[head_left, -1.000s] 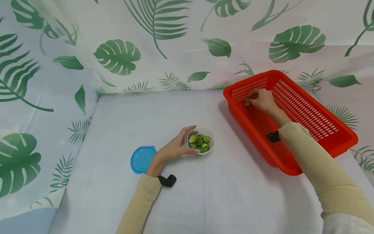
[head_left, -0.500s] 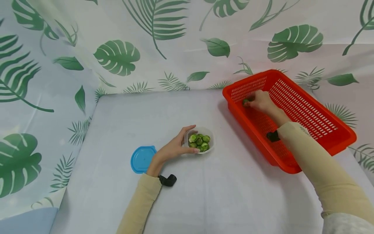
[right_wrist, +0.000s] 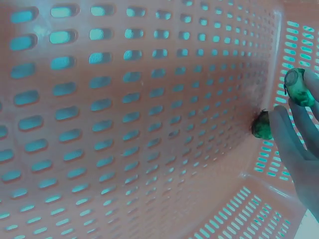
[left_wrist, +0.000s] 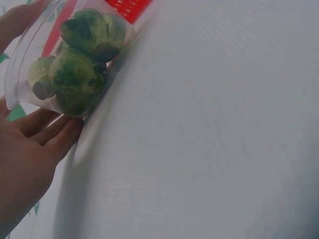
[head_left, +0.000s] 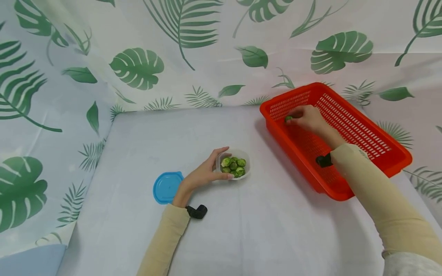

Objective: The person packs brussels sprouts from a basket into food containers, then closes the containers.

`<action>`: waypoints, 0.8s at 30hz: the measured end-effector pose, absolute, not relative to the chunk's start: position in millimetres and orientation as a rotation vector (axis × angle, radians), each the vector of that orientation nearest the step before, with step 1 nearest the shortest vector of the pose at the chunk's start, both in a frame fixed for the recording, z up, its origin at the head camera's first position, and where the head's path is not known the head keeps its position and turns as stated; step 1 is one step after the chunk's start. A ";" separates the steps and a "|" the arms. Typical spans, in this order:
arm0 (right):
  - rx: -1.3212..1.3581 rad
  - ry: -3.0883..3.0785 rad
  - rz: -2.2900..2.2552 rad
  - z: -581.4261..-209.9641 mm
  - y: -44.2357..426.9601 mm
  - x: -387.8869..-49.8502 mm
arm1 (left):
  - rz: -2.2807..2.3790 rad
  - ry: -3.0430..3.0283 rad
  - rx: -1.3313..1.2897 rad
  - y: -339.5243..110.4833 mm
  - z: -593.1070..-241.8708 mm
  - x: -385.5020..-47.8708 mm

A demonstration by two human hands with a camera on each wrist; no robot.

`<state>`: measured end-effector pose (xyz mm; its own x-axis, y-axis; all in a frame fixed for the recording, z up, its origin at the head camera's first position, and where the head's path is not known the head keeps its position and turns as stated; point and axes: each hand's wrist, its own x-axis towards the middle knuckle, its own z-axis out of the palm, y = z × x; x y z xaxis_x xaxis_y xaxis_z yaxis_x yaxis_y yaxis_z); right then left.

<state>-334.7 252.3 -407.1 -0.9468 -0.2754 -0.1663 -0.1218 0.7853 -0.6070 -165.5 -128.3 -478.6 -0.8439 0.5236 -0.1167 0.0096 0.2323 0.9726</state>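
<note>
My left hand [head_left: 203, 174] grips a small clear plastic container [head_left: 248, 161] on the table, thumb and fingers on either side of it. Several green Brussels sprouts [head_left: 233, 165] lie inside; the left wrist view shows these sprouts [left_wrist: 75, 74] through the container wall. My right hand [head_left: 310, 119] is down in the red plastic basket [head_left: 345, 193], near its far left corner. In the right wrist view its fingers pinch a Brussels sprout [right_wrist: 299, 89]. Another sprout [right_wrist: 261, 125] sits in the basket just behind the fingers, partly hidden by them.
A blue lid [head_left: 167, 188] lies flat on the white table [head_left: 269, 230], left of the container and partly behind my left wrist. Leaf-patterned cloth [head_left: 203, 76] hangs at the back and left of the table. The basket's slotted walls surround my right hand.
The head view has shifted slightly, so everything sits a little further left. My right hand stays in the basket corner, its fingers shifting slightly around the sprout. My left hand keeps its grip.
</note>
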 end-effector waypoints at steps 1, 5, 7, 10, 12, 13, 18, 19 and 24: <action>-0.301 2.730 -0.909 -405.7 251.7 -333.1 | 1.645 2.090 0.492 -128.5 -478.7 -165.4; -0.258 2.726 -0.936 -400.1 249.6 -326.9 | 1.642 2.094 0.490 -128.7 -479.2 -165.8; -0.241 2.726 -0.943 -397.9 249.3 -324.5 | 1.641 2.095 0.493 -128.3 -479.4 -166.1; -0.245 2.731 -0.946 -394.7 248.3 -321.2 | 1.636 2.099 0.490 -127.5 -480.3 -166.8; -0.253 2.735 -0.943 -392.9 247.7 -319.7 | 1.635 2.100 0.487 -127.2 -480.4 -166.9; -0.258 2.736 -0.941 -391.9 247.4 -318.8 | 1.635 2.101 0.485 -127.0 -480.5 -167.0; -0.282 2.731 -0.932 -386.0 245.6 -312.7 | 1.636 2.107 0.479 -125.8 -479.7 -166.3; -0.285 2.729 -0.927 -384.6 245.3 -311.1 | 1.637 2.107 0.479 -125.8 -479.8 -166.1; -0.312 2.721 -0.902 -379.2 243.8 -303.8 | 1.652 2.099 0.493 -126.9 -480.5 -164.6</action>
<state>-303.8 243.8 -379.2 -0.9438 -0.2805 -0.1747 -0.1206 0.7846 -0.6081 -164.6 -126.9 -480.5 -0.8476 0.5195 -0.1080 0.0170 0.2302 0.9730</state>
